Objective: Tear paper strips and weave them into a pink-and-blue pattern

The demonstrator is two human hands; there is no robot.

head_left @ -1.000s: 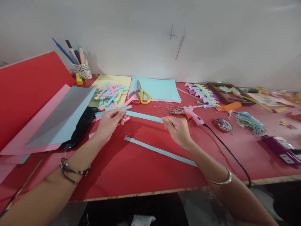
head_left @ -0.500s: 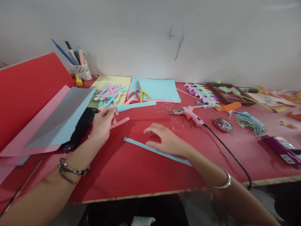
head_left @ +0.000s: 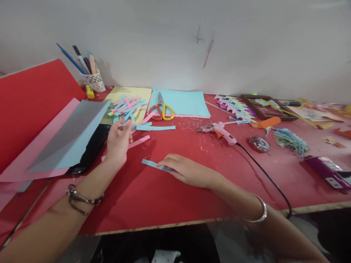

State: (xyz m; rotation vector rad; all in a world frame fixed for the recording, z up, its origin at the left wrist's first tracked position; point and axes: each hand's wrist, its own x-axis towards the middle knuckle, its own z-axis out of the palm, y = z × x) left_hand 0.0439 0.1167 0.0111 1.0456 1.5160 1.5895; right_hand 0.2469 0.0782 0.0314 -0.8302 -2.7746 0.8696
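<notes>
My left hand (head_left: 119,140) is raised near the pile of strips, thumb and index finger pinched at the near end of a light blue paper strip (head_left: 161,128). The strip reaches right from the fingertips; the exact grip is partly hidden. My right hand (head_left: 189,170) is low over the red table, with its fingers closed around a second blue paper strip (head_left: 149,163). That strip's left end sticks out past the fingertips, and the rest is hidden under the hand. A pink strip (head_left: 139,141) lies just right of my left hand.
Cut strips (head_left: 127,106) are heaped on yellow paper. Pliers (head_left: 161,107) rest on blue sheets (head_left: 189,102). A pink glue gun (head_left: 219,131) trails a black cord. Large sheets (head_left: 68,135) and a black object (head_left: 93,149) lie left; a pen cup (head_left: 94,81) stands behind.
My right hand has moved left and down onto the lower blue strip, covering its right part. My left hand has shifted slightly up and left, and its strip's far end has dropped lower.
</notes>
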